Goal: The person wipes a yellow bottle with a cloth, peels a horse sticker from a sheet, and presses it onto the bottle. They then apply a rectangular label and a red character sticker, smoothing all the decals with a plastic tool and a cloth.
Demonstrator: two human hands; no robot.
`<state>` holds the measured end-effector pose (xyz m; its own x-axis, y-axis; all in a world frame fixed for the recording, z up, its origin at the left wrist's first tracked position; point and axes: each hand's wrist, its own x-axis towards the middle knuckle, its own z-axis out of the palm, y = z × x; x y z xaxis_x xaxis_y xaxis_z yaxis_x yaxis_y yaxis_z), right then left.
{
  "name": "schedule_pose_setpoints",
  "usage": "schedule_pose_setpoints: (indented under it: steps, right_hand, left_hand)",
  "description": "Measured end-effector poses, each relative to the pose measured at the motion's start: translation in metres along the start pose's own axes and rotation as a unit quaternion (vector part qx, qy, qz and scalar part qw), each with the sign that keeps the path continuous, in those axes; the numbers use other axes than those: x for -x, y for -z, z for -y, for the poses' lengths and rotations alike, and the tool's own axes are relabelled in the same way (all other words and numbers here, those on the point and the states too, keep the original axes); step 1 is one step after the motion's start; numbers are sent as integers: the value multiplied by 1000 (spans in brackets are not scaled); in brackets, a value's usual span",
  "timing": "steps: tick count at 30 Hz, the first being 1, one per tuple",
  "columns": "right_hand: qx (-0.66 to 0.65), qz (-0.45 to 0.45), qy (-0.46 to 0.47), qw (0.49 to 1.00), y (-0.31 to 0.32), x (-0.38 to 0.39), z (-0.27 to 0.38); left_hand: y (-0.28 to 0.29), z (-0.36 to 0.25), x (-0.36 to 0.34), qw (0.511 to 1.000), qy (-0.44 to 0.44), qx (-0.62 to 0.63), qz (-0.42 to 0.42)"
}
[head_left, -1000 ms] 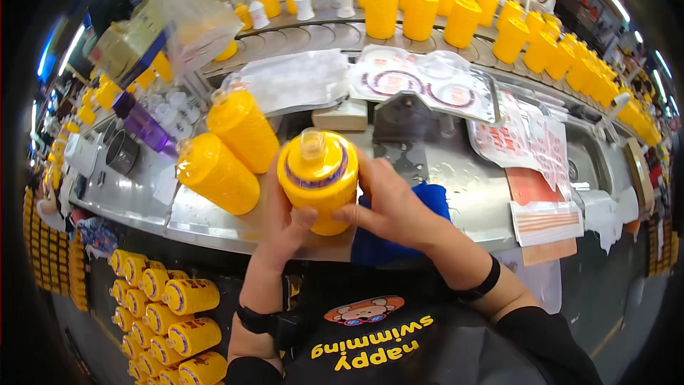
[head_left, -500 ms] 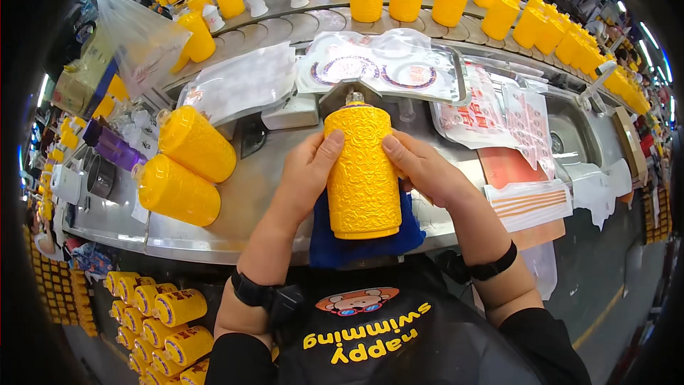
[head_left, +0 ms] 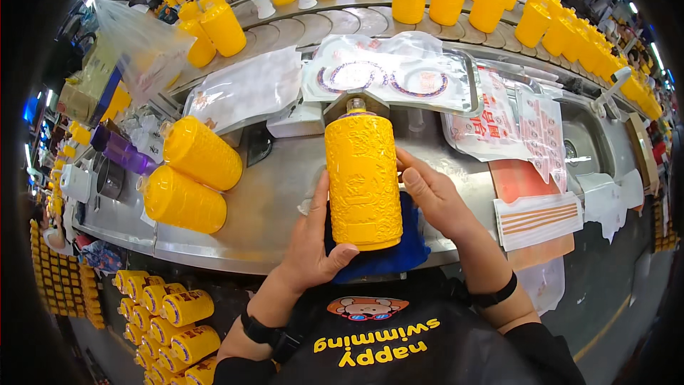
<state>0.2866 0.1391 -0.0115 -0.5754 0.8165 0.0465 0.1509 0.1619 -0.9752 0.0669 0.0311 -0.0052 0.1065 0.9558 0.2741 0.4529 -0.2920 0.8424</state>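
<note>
1. The glossy yellow, embossed cylindrical bottle (head_left: 363,185) is central, neck toward twelve o'clock, apparently turned to another face since last frame.
2. Hands have loosened: left hand (head_left: 313,239) at eight o'clock, grip unclear; right hand (head_left: 431,196) spread at three, suggesting rotation.
3. Blue cloth (head_left: 417,239) shows at five.

yellow lettering (head_left: 377,343) on black garment (head_left: 456,335), upside down; red characters (head_left: 500,120) on white sheet (head_left: 473,141)
</note>
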Motion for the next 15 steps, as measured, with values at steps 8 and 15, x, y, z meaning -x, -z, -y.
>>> schedule_pose_setpoints:
  steps: [8,15]
  right_hand:
    - [-39,8,70,997,-16,-2,-17]
    - [-58,15,31,998,-18,2,-14]
  left_hand:
    - [26,5,-6,983,-86,-164,10]
    - [96,58,-62,810,-40,-574,-112]
